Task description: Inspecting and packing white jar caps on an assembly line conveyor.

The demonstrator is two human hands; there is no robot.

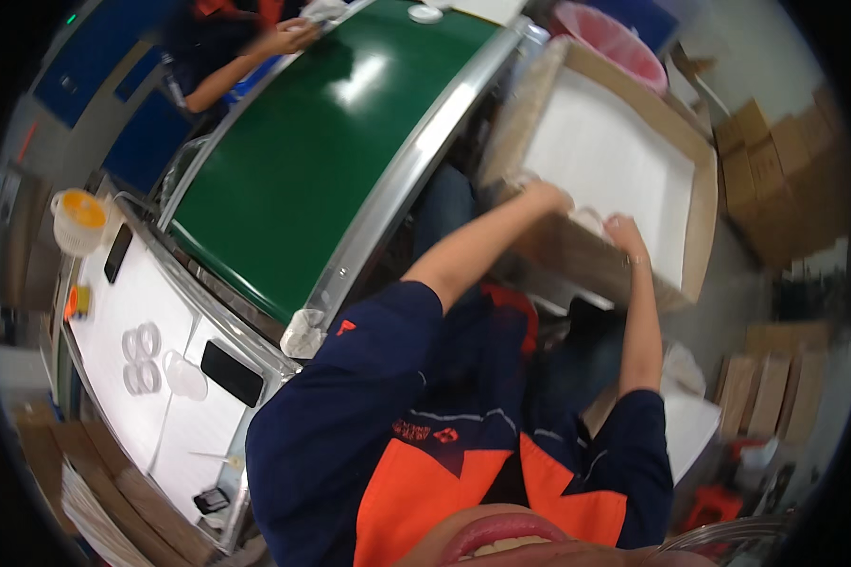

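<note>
Both of my arms reach to the right over a large open cardboard box (704, 180), at its near side. A white sheet (605, 142) lines the inside. My left hand (547, 197) is closed at the box's near rim, with a small pale thing beside its fingers that is too blurred to name. My right hand (620, 231) is also closed, fingers pinched together, just right of it over the same rim. A pale curved thing (588, 219) lies between the two hands. What either hand grips is hidden.
A green conveyor belt (293, 180) with a metal edge runs left of the box. A pink bin (610, 42) stands behind the box. On a white table (113, 331) lie clear rings (142, 359) and a black phone (232, 372). A co-worker's hand (293, 36) is across the belt.
</note>
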